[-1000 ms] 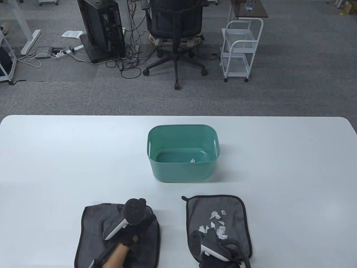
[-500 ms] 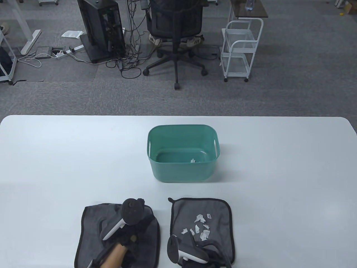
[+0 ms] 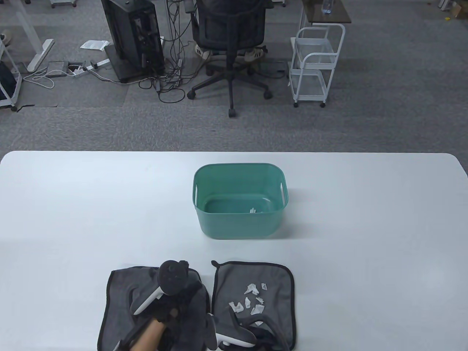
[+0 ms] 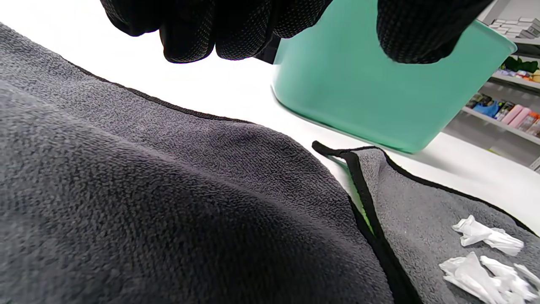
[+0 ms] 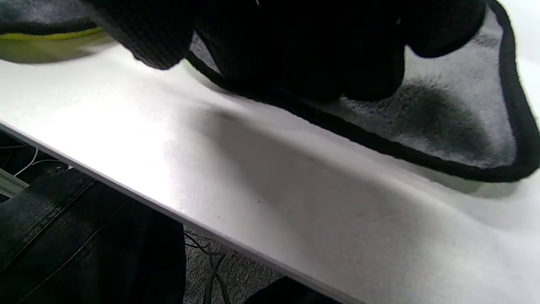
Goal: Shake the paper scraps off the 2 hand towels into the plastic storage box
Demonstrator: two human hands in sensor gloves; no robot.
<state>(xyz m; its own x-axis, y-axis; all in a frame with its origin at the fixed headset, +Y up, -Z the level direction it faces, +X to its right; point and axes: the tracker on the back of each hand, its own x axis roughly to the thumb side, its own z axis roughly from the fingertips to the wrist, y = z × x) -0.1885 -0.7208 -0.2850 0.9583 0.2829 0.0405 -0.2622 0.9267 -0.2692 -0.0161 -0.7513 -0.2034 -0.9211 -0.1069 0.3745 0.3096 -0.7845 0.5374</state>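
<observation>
Teal plastic storage box (image 3: 239, 201) sits mid-bench; nearer than it lie two grey hand towels. Left hand (image 3: 175, 303) rests on the left towel (image 3: 120, 310), fingers loosely curled; right hand (image 3: 263, 338) grips the scrap-strewn right towel (image 3: 274, 289).

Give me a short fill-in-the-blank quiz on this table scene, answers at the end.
1. The paper scraps lie on the ____ towel.
2. The box is coloured ____.
3. The left hand rests on the ____ towel.
4. The box already holds a few ____.

Answers: right; green; left; scraps
</observation>
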